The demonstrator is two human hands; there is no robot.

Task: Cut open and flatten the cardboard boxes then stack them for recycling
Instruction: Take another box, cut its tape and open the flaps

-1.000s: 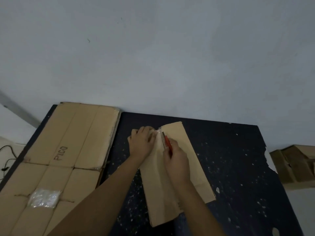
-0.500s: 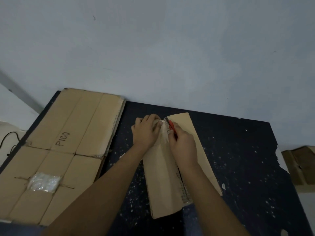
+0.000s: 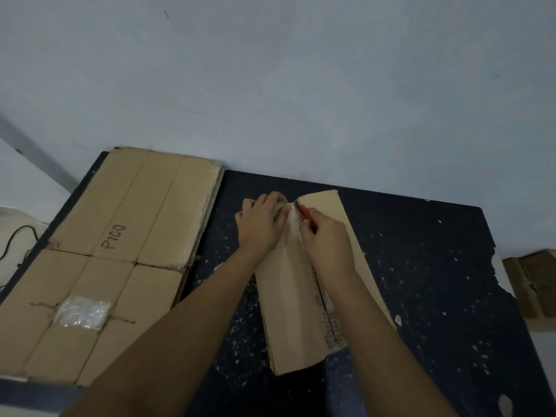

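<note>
Flattened cardboard sheets (image 3: 120,254), stacked at the table's left end; handwritten "PICO" on the top sheet; crumpled clear tape patch (image 3: 81,311) nearer the front edge. Narrow cardboard box (image 3: 296,299), lying lengthwise at the middle of the dark speckled table (image 3: 436,281), its far end close to the wall; printing along its seam too small to read. Left hand (image 3: 260,225): fingers curled over the box's far end. Right hand (image 3: 326,239): fingers clamped on a red box cutter (image 3: 304,212) at the taped seam. Bare tabletop right of the box. More cardboard (image 3: 534,284) beyond the table's chipped right edge.
</note>
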